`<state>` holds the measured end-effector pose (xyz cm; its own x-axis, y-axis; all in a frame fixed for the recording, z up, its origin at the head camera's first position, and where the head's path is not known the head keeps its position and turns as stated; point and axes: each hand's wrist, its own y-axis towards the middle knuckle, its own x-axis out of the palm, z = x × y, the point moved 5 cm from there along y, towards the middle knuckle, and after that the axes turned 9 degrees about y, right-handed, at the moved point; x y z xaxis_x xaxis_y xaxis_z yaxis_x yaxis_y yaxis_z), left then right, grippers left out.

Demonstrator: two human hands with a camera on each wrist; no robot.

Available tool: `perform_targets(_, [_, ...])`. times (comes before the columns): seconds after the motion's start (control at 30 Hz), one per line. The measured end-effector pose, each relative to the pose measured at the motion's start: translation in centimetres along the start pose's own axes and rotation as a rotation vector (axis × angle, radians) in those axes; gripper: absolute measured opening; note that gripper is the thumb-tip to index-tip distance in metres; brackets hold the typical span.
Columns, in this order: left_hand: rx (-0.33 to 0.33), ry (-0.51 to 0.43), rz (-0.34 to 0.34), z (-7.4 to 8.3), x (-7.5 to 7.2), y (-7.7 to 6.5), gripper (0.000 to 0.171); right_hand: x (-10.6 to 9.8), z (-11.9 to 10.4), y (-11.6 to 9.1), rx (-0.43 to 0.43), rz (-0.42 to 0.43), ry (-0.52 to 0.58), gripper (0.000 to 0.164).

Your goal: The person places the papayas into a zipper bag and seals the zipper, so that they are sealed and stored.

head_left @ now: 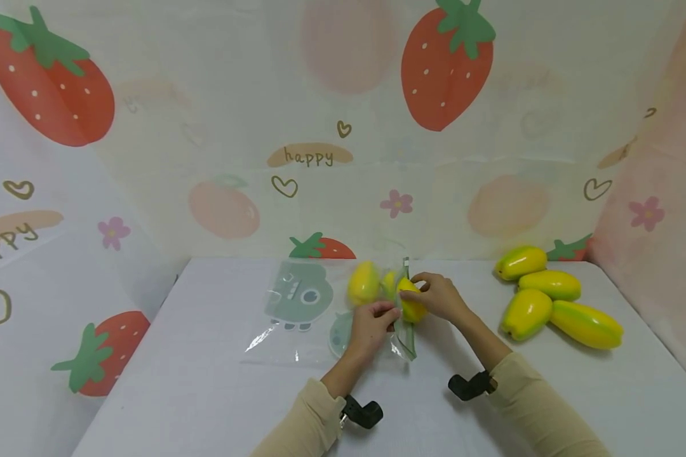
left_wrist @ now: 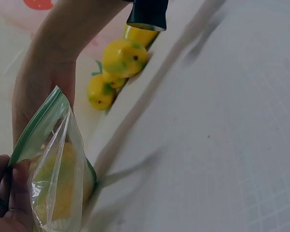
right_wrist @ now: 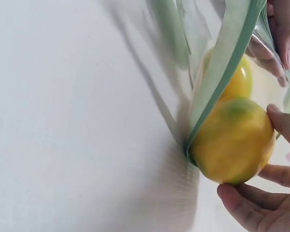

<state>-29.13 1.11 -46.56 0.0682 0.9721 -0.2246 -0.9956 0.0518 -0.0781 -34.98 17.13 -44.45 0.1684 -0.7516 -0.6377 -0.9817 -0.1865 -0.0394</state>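
Note:
A clear zip bag (head_left: 303,293) with a green cartoon print lies on the table, its green-edged mouth toward the right. My left hand (head_left: 371,327) pinches the bag's rim and holds the mouth apart. At that opening, my right hand (head_left: 441,297) grips a yellow papaya (right_wrist: 234,145) with green patches between thumb and fingers. The papaya is partly within the mouth, beside the green zip strip (right_wrist: 232,63). Inside the bag lies another yellow papaya (head_left: 364,283), and more yellow shows behind the held one in the right wrist view.
Several more papayas (head_left: 527,314) are grouped at the table's right rear. The white table (head_left: 177,393) meets a fabric backdrop (head_left: 234,127) printed with strawberries at the back and sides. Black wrist cameras (head_left: 471,385) sit on both forearms.

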Motion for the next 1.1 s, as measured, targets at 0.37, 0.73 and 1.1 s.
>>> perform_targets(0.37, [0.001,0.014,0.004,-0.1,0.0,0.1,0.022,0.6,0.9,0.0,0.069,-0.096,0.202,0.065])
perform_targets(0.73, [0.021,-0.029,0.000,0.0,0.2,-0.2,0.023,1.7,1.1,-0.3,0.101,0.114,0.356,0.054])
perform_targets(1.1, [0.027,-0.029,-0.002,-0.5,0.3,0.1,0.022,2.4,1.6,0.0,0.140,0.174,0.378,0.038])
